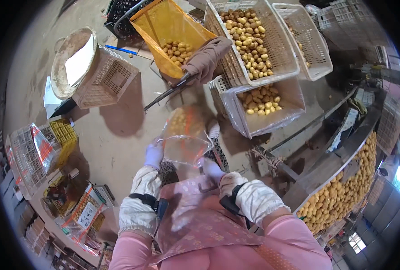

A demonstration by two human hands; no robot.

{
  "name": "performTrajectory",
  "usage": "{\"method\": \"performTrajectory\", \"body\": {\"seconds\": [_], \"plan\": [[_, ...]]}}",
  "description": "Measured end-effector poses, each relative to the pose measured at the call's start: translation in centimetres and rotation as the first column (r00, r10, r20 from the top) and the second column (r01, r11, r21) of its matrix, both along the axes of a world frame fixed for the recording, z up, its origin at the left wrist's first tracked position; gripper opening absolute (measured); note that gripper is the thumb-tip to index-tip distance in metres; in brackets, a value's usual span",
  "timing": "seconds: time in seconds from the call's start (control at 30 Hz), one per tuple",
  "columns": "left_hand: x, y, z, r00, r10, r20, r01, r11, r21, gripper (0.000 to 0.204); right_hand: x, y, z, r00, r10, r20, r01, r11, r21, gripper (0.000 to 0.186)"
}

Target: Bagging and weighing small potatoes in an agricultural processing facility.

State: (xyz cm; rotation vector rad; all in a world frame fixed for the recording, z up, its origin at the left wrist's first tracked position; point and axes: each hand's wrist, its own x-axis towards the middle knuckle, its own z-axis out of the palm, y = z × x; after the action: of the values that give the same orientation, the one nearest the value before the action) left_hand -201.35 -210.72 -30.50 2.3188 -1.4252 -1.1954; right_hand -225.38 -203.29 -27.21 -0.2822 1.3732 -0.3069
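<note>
A clear plastic bag with orange-red stripes hangs mouth-up before me, small potatoes showing through its far end. My left hand, in a pale purple glove, is closed on the left side of the bag's rim. On the near right side of the rim, my right hand in a matching glove is closed too, slightly blurred. Beyond the bag stands a yellow sack held open on a metal frame, with potatoes at its bottom. A brown cloth drapes over the frame's near bar.
To the far right, a large white crate of potatoes rests above a plastic-lined crate. A trough heaped with potatoes runs along my right. A basin sits by an upturned crate on the left; a yellow crate is nearer.
</note>
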Motion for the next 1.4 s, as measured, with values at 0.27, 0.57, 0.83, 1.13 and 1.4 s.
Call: {"method": "performTrajectory", "body": {"seconds": [0.27, 0.57, 0.83, 1.13, 1.4], "plan": [[-2.7, 0.5, 0.1, 0.998, 0.064, -0.026, -0.063, 0.998, 0.024, 0.033, -4.3, -10.3, 2.4, 0.604, 0.251, -0.756, -0.750, 0.499, -0.433, 0.062], [-3.6, -0.4, 0.6, 0.990, -0.056, 0.131, 0.037, 0.990, 0.137, 0.031, -2.8, -10.2, -9.8, 0.422, 0.451, -0.787, -0.906, 0.233, -0.352, 0.049], [-3.7, 3.5, 0.9, 0.999, 0.023, -0.046, -0.025, 0.999, -0.048, 0.016, -5.3, -16.4, -4.7, 0.434, 0.491, -0.756, -0.901, 0.259, -0.349, 0.036], [-3.3, -2.6, 9.2, 0.962, -0.220, 0.161, 0.249, 0.950, -0.187, 0.021, -8.7, -22.8, 3.7, 0.493, 0.345, -0.799, -0.869, 0.242, -0.431, 0.026], [-3.3, -8.7, 14.2, 0.938, -0.309, 0.157, 0.341, 0.905, -0.254, 0.008, -9.8, -28.7, 8.1, 0.585, 0.297, -0.755, -0.811, 0.231, -0.538, 0.022]]}}
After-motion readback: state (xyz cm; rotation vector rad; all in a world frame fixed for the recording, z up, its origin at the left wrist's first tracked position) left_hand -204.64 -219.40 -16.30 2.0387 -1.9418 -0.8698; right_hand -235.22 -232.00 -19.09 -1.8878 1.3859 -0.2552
